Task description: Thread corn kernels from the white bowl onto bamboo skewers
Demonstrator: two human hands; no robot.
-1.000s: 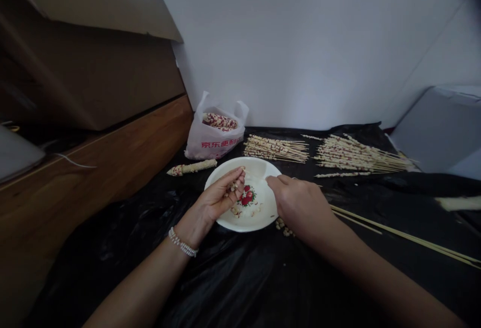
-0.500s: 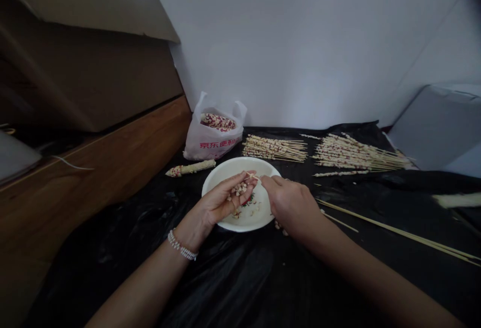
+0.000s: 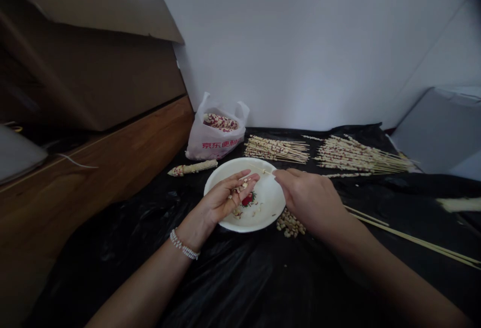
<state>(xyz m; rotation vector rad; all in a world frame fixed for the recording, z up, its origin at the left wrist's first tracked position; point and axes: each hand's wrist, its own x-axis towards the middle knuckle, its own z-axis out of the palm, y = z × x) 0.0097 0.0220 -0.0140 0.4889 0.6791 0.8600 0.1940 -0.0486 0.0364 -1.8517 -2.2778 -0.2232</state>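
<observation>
My left hand [image 3: 225, 197] is palm up over the left part of a white bowl [image 3: 263, 220], its fingers curved around loose corn kernels [image 3: 245, 184]. A thin stick [image 3: 259, 168] with a kernel on it is pinched in my right hand [image 3: 308, 192], at the bowl's right rim; its pale tip points left, apart from my left hand. Red and green marks and a few loose bits show on the bowl's bottom. Beside the bowl, under my right hand, lies a small pile of kernels [image 3: 290, 223].
Behind the bowl are a plastic bag [image 3: 218, 145] of corn cobs and a bundle of kernel-covered skewers [image 3: 276, 148]. A larger bundle [image 3: 349, 153] lies at right. A partly stripped cob [image 3: 192, 168] lies left; bare sticks [image 3: 421, 240] lie right on black plastic [image 3: 233, 278].
My right hand has moved right with the stick, away from my left hand. The kernel pile beside the bowl is now more exposed. The view has shifted slightly.
</observation>
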